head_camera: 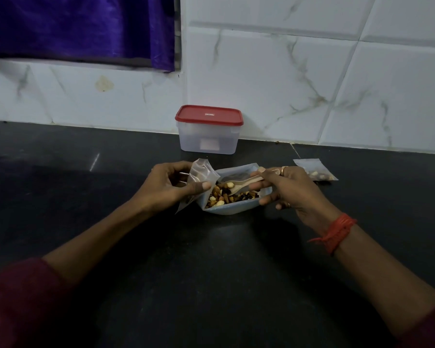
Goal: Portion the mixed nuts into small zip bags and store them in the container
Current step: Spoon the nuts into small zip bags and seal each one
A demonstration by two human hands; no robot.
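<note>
Nuts (220, 195) lay in a pale tray (226, 210) on the counter (136, 247); your right hand (294, 189) gripped a spoon (239, 185) over them, your left hand (166, 187) pinched a small bag (202, 172) just beside the tray.

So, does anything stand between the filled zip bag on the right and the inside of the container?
Yes: the red lid sits closed on the container, so the filled zip bag cannot go in until it comes off. Nothing visible lies on the counter between them.
</note>
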